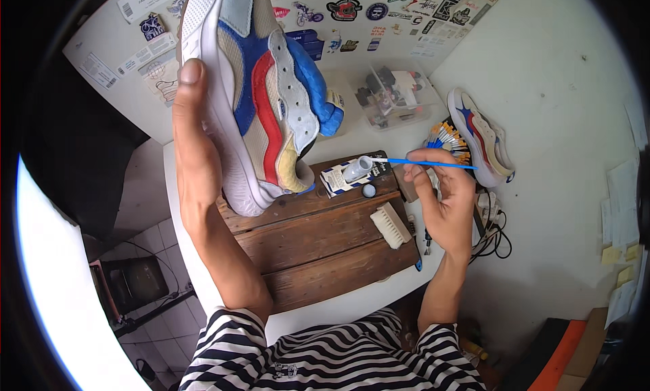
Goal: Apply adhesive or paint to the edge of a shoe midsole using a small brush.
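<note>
My left hand (pixel 193 113) grips a sneaker (pixel 267 106) by its white sole, thumb along the sole's edge; the other fingers are hidden behind it. The shoe is held up on its side, with beige, red, blue and pale grey panels, no laces, and blue stuffing at its opening. Between the fingertips of my right hand (pixel 443 191) is a thin blue paintbrush (pixel 426 163), nearly level. Its tip is at the mouth of a small open paint bottle (pixel 357 168), which leans on a printed card box (pixel 335 181). A round cap (pixel 368 190) lies just below the bottle.
A scrub brush (pixel 390 226) rests on the dark wooden board (pixel 305 245) over a white table. Behind stand a clear plastic bin (pixel 399 100), a cluster of brushes (pixel 448 139) and a second sneaker (pixel 481 137) against the wall. Black cables (pixel 500 239) lie at the right edge.
</note>
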A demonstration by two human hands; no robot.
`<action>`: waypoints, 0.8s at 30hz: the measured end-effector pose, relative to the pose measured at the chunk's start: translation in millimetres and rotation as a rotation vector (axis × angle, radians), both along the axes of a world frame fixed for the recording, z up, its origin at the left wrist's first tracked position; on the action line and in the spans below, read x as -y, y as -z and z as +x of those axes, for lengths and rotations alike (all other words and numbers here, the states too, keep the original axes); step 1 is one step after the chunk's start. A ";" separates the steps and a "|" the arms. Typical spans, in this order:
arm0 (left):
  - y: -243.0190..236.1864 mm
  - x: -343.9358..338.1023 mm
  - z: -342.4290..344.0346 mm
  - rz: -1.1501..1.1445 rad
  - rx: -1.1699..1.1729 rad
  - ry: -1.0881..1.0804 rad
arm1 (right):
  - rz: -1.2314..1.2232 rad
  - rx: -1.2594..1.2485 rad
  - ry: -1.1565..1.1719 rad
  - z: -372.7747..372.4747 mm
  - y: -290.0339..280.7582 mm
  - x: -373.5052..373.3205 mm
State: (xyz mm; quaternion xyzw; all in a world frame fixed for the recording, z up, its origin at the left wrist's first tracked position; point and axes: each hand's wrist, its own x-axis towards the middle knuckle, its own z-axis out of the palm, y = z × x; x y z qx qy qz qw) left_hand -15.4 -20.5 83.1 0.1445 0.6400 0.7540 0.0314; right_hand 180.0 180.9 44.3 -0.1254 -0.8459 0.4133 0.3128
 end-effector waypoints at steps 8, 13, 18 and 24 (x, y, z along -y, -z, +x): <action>8.4 2.8 -8.7 0.203 0.061 -0.063 | 0.291 0.073 -0.011 -32.0 4.0 3.0; 13.1 2.1 -9.7 0.310 0.062 -0.045 | 0.226 0.066 0.007 -38.9 9.0 5.4; 13.5 3.3 -11.1 0.307 0.051 -0.006 | 0.336 0.024 0.031 -32.9 -1.4 2.8; 12.9 2.0 -10.1 0.311 0.042 0.000 | 0.258 0.060 -0.003 -42.1 10.7 2.3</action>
